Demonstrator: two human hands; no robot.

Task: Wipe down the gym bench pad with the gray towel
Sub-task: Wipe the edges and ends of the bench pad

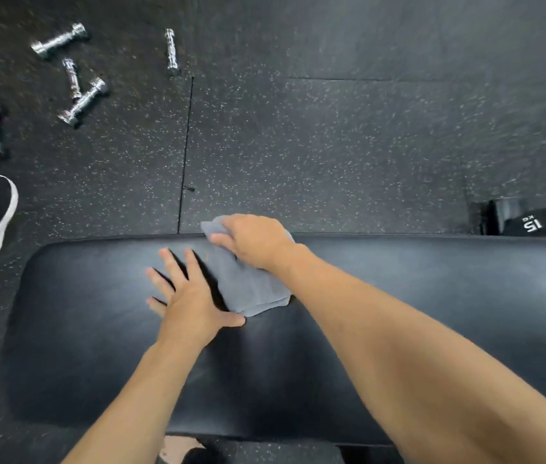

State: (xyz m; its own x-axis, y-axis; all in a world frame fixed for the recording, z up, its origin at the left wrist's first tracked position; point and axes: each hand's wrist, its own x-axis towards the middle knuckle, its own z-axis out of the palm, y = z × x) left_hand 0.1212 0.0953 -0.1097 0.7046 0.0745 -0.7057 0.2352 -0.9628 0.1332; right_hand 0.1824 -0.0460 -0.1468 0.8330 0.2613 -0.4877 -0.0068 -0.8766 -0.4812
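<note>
Two hands on bench pad (398, 313), right hand (251, 241) gripping gray towel (251, 289) at far edge

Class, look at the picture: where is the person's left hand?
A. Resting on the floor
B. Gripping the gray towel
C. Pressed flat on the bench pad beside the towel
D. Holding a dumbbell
C: the left hand lies open, fingers spread, on the black bench pad next to the towel, which the right hand holds.
</note>
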